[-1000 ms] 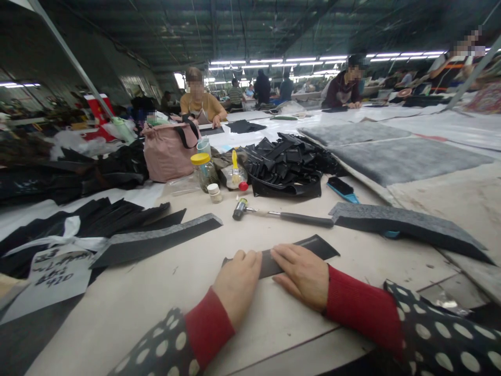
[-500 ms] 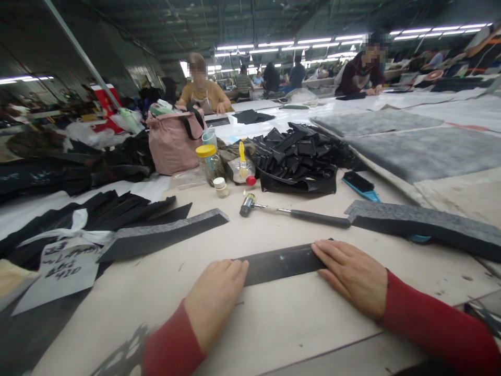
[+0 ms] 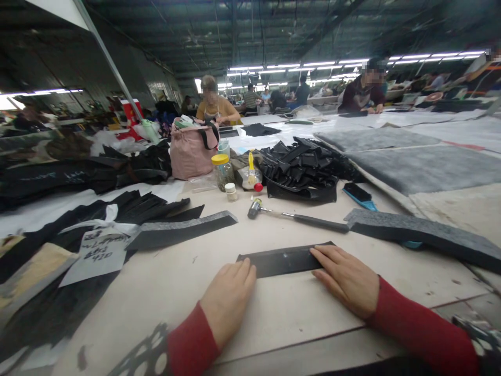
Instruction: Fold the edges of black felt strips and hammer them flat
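Observation:
A black strip (image 3: 285,261), looking like leather or coated fabric, lies flat on the pale work board (image 3: 274,308) before me. On its left end rest the fingertips of my left hand (image 3: 230,295), fingers held out close together, the thumb out of sight. My right hand (image 3: 349,279) lies on the right end with its fingers stretched out flat. Just beyond the strip is a hammer (image 3: 297,215) with a dark handle. Strips with grey fuzzy tops and black edges lie to the left (image 3: 183,230) and right (image 3: 422,230).
A heap of black pieces (image 3: 301,162) sits behind the hammer, near a yellow-lidded jar (image 3: 222,172), a small white-capped bottle (image 3: 230,192), a yellow-handled brush (image 3: 251,167) and a pink bag (image 3: 193,151). A blue brush (image 3: 359,196) lies right. Other people work beyond.
The view has shifted, so the bench things appear slightly right and lower on the left side. Both hands stay at the strip's ends; the left fingers now reach a little farther over it.

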A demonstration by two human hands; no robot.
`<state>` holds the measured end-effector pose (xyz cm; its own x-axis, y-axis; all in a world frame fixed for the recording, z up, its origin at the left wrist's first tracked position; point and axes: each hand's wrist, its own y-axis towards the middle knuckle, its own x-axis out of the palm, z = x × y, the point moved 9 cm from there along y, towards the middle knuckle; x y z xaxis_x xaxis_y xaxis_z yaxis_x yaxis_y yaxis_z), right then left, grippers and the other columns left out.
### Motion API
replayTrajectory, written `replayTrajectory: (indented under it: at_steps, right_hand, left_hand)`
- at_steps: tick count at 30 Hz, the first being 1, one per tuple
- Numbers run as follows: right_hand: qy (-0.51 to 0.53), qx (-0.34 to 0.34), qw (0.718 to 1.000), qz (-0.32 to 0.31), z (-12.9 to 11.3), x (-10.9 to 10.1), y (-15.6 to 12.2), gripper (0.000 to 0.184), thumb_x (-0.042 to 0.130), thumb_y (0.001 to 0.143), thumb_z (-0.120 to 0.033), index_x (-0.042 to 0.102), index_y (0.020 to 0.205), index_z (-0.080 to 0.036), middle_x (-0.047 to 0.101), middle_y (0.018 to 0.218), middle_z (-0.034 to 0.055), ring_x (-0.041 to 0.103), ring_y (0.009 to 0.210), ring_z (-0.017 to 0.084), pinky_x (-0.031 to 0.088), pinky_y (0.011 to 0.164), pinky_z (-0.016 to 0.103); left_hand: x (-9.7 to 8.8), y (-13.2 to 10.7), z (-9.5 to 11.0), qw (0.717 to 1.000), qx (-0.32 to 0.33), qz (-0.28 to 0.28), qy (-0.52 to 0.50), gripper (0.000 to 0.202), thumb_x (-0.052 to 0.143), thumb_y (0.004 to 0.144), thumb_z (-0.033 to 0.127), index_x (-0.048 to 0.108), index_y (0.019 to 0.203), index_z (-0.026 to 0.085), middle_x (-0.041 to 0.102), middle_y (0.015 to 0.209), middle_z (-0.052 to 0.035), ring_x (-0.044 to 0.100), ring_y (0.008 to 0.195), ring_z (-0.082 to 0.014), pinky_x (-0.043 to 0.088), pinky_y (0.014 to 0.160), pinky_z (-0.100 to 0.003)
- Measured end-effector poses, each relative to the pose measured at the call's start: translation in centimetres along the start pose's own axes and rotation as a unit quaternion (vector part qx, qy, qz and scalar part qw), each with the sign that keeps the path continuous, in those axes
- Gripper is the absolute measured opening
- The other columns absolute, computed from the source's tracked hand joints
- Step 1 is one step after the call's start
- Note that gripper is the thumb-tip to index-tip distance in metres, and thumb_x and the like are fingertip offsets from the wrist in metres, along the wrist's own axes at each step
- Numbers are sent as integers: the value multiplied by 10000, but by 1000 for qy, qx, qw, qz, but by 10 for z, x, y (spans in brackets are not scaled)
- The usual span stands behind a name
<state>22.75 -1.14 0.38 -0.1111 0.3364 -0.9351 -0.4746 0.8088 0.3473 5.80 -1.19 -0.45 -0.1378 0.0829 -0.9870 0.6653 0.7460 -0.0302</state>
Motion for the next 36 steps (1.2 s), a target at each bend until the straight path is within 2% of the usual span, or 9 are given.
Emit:
replayTrajectory:
  at_steps: [3, 6, 11, 19, 22, 25, 29, 32, 36]
  right_hand:
    - [39, 4, 999, -17, -14, -1, 13, 413, 339, 867, -341, 516, 1138, -85, 564, 1051, 126, 500, 947, 220, 433, 823, 372]
    - [60, -4, 997, -48, -27, 0, 30, 355, 352, 860, -270, 521, 1118, -96, 570, 976, 116, 503, 870, 212, 444, 774, 366]
    - [71, -7, 995, -71, -34, 2, 50, 243, 409, 820, -177, 582, 989, -163, 550, 885, 82, 483, 803, 196, 446, 719, 338]
    - [39, -26, 993, -108, -49, 15, 51, 232, 386, 812, -124, 601, 897, -108, 588, 837, 96, 521, 787, 212, 442, 727, 358]
    - [77, -53, 989, -110, -32, 7, 53, 254, 391, 816, -156, 593, 969, -135, 611, 894, 88, 547, 818, 184, 439, 749, 308]
    - [52, -20, 993, -106, 16, 0, 63, 315, 365, 819, -170, 560, 1064, -134, 610, 965, 101, 552, 879, 184, 419, 786, 299]
    - [-19, 47, 983, -178, 68, 23, 80, 360, 379, 779, -127, 528, 1107, -110, 597, 978, 128, 553, 891, 205, 404, 783, 306]
    - [-44, 55, 978, -196, 75, 35, 90, 390, 366, 765, -97, 501, 1130, -103, 588, 946, 132, 556, 869, 213, 405, 758, 305]
    - [1, 87, 981, -171, 72, 19, 85, 337, 385, 804, -206, 512, 1105, -123, 579, 967, 133, 551, 878, 222, 409, 758, 317]
  left_hand:
    - [-9, 11, 0, 1000, -6, -5, -3, 228, 382, 817, 109, 547, 971, 142, 576, 1030, -95, 533, 909, -219, 425, 782, -377]
    - [-14, 23, -2, 1000, -23, -8, 4, 173, 368, 842, 142, 538, 869, 159, 578, 816, -54, 535, 775, -208, 428, 700, -368]
    - [-19, 37, 1, 999, -25, 21, 24, 317, 378, 847, 152, 413, 1158, 202, 538, 899, -60, 507, 814, -203, 418, 682, -346]
    - [-11, 56, 26, 998, 44, 7, -54, 255, 365, 832, 93, 487, 1055, 111, 515, 954, -68, 454, 889, -184, 421, 787, -304]
    - [-8, 57, 25, 997, 34, 23, -59, 265, 377, 830, 105, 469, 1078, 111, 515, 950, -66, 459, 878, -189, 427, 779, -317]
    - [-9, 57, 21, 997, 23, 30, -66, 315, 390, 819, 116, 433, 1128, 158, 513, 944, -48, 467, 859, -192, 435, 740, -330]
    - [-11, 59, 21, 998, 21, 18, -57, 365, 377, 823, 133, 391, 1181, 203, 502, 973, -52, 464, 862, -199, 422, 733, -355]
    - [-10, 59, 21, 998, 24, 20, -53, 375, 371, 825, 138, 387, 1192, 215, 494, 990, -57, 452, 878, -199, 404, 753, -361]
    - [-7, 59, 19, 997, 17, 40, -61, 397, 387, 810, 132, 392, 1193, 234, 492, 982, -53, 443, 864, -201, 402, 712, -339]
